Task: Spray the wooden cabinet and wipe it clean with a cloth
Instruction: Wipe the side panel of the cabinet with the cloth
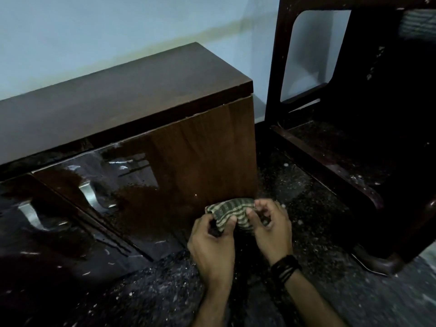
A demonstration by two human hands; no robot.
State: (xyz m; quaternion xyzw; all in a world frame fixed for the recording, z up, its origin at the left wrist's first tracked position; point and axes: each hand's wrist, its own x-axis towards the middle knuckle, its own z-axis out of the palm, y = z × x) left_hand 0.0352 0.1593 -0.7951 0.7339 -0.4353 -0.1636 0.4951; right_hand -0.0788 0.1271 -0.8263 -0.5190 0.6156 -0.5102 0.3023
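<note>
Cloth (232,214) bunched between both hands, low beside the cabinet (203,159) corner. Left hand (212,241) pinched its near edge; right hand (271,228) curled round the other end. Possibly touching the door; too dim to tell.

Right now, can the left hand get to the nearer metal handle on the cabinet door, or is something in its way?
Probably yes. Nothing stands between the left hand and the metal handle on the cabinet door. But that hand and the right hand both grip the striped cloth, so it must let go first.
</note>
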